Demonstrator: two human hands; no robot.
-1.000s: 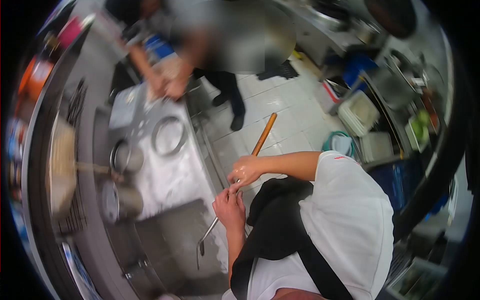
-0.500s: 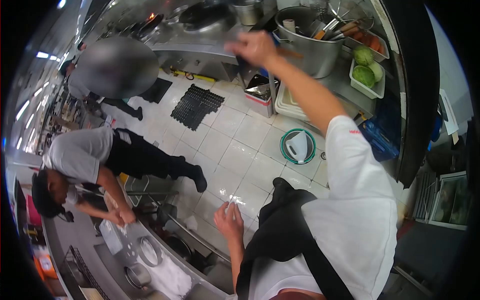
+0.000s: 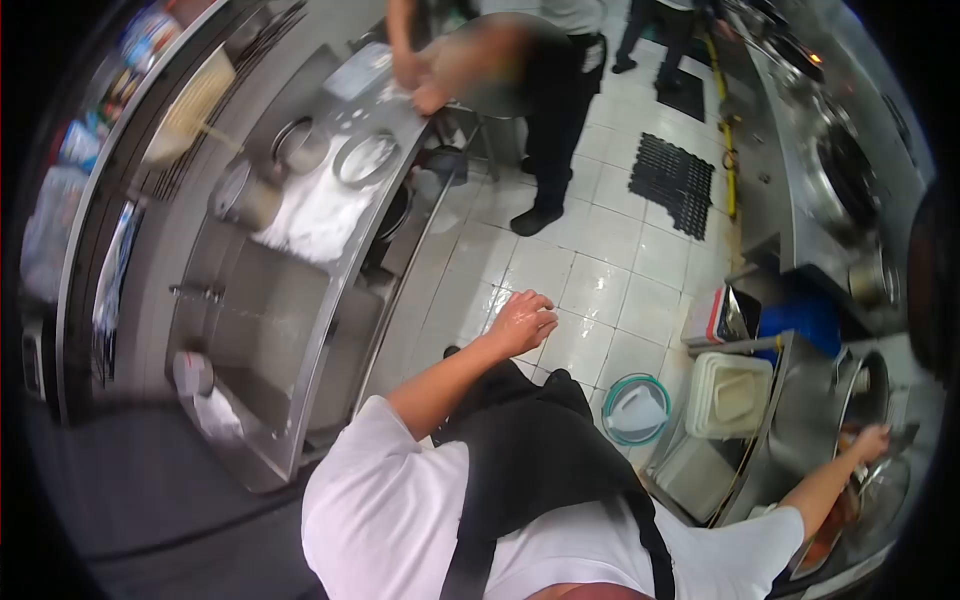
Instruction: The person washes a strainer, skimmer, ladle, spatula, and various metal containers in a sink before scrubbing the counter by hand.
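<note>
Since half a second ago, the right hand [image 3: 872,441] has dropped from the upper frame to the lower right, fingers curled onto utensils in a steel pot [image 3: 868,395]; what they pinch I cannot tell. Left hand [image 3: 520,322], mid-frame, hangs loosely spread and empty over the white floor tiles [image 3: 600,270].

My left hand [image 3: 520,322] looks wet and shiny over the glossy white floor tiles [image 3: 600,270]. My right hand [image 3: 872,440] is in among shiny metal utensils [image 3: 880,480]. The counter [image 3: 300,250] is brushed steel, the tub [image 3: 728,395] matt white plastic, and my apron [image 3: 540,460] black cloth.
</note>
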